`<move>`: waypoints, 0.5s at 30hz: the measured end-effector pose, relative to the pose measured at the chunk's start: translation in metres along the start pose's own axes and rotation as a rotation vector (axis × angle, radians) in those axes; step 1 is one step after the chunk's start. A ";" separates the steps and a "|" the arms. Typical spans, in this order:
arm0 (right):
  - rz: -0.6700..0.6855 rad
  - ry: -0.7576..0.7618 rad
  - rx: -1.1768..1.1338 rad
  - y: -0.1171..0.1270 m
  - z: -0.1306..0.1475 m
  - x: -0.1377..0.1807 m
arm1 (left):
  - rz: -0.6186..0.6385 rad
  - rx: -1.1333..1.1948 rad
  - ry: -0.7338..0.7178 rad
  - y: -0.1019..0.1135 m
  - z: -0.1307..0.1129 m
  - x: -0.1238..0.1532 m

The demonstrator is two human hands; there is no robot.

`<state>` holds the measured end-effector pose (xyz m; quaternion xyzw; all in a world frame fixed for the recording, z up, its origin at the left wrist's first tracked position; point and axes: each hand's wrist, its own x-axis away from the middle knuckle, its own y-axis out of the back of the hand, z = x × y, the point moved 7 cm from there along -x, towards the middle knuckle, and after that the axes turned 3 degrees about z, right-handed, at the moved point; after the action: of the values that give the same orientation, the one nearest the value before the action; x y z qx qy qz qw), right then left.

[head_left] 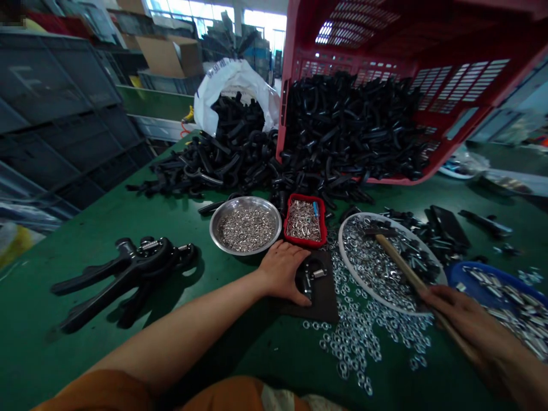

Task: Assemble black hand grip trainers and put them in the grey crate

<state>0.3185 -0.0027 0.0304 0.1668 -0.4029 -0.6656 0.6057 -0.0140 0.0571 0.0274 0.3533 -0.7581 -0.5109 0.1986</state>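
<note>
My left hand (283, 273) is closed round a black hand grip strengthener (315, 273) with a small silver spring. It lies on a dark flat pad (327, 302), and my palm hides part of it. In my right hand (466, 319) is the wooden handle of a hammer (405, 265). The hammer's head is over a round white tray (349, 268) of small metal parts. Several black grip strengtheners (137, 268) lie in a stack on the left side of the green table.
Behind the pad stand a steel bowl (214, 235) of small metal pieces and a red box (322, 242) of pins. Loose nuts (355, 337) litter the table. A blue tray (460, 274) is at right. A pink crate (286, 85) spills black handles (351, 125); a white sack (203, 108) stands beside it.
</note>
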 end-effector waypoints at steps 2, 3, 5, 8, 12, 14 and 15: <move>-0.050 -0.014 -0.063 -0.002 0.009 0.015 | -0.001 -0.002 0.010 0.001 0.000 0.000; -0.119 -0.003 -0.019 -0.001 0.015 0.024 | -0.001 0.002 0.013 0.002 0.001 0.000; -0.285 0.106 0.146 -0.001 0.034 0.047 | 0.002 0.017 0.010 0.003 0.001 0.000; -0.410 0.386 0.368 -0.017 0.064 0.080 | 0.003 0.035 0.007 0.004 0.002 -0.001; -0.315 0.646 0.513 -0.055 0.077 0.100 | -0.015 0.044 0.010 0.004 0.004 -0.001; -0.244 0.725 0.552 -0.068 0.074 0.103 | -0.027 0.057 0.001 0.004 0.005 -0.001; -0.241 0.753 0.559 -0.069 0.072 0.104 | -0.030 0.062 -0.004 0.003 0.005 -0.001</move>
<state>0.1992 -0.0803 0.0512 0.5980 -0.2969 -0.4906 0.5599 -0.0182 0.0616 0.0284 0.3694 -0.7688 -0.4907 0.1784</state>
